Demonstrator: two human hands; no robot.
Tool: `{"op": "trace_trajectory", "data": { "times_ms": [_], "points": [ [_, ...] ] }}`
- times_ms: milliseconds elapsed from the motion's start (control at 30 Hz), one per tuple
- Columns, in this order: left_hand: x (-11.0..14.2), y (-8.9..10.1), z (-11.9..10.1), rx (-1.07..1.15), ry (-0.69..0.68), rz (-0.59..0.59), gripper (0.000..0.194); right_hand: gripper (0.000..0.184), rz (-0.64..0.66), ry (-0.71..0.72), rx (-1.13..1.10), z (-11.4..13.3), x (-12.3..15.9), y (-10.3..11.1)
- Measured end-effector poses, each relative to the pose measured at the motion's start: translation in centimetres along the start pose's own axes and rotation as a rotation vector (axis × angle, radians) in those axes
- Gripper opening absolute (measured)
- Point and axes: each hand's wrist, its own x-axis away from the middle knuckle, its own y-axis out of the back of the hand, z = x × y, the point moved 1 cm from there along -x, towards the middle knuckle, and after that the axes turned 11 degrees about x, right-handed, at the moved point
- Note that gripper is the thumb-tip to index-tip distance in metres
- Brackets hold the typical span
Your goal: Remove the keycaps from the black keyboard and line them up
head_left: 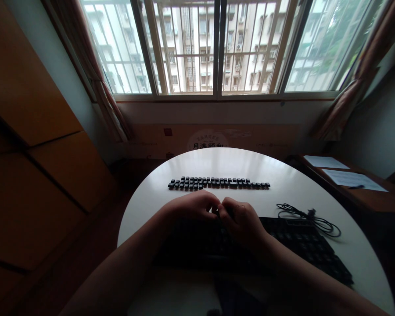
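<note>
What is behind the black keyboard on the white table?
Rows of black keycaps and, at the right, a coiled cable. The left hand and right hand hide part of the table between keyboard and keycaps.

Looks like a home — tied curtains (105, 100), wooden cabinet (23, 197), barred window (217, 52).

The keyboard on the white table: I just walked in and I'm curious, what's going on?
The person's left hand and right hand meet over the back of a black keyboard. What they hold, if anything, is too dark to tell. Beyond them, small black keycaps sit in rows on the white table. A coiled cable lies near the keyboard's right part.
</note>
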Motion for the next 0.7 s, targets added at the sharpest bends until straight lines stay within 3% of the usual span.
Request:
{"op": "trace_trajectory", "data": {
  "times_ms": [333, 567, 700],
  "points": [
    [0.3, 0.7, -1.0, 0.091, -0.035, -0.139, 0.019, 0.025, -0.131, -0.004, -0.020, 0.3, 0.1, 1.1],
    [0.5, 1.1, -0.5, 0.196, -0.041, -0.168, 0.025, 0.024, -0.174, 0.018, -0.074, 0.6, 0.1, 1.9],
    [0.5, 1.6, -0.2, 0.247, -0.021, -0.264, 0.026, 0.024, -0.179, 0.010, -0.099, 0.5, -0.1, 2.3]
  ]
}}
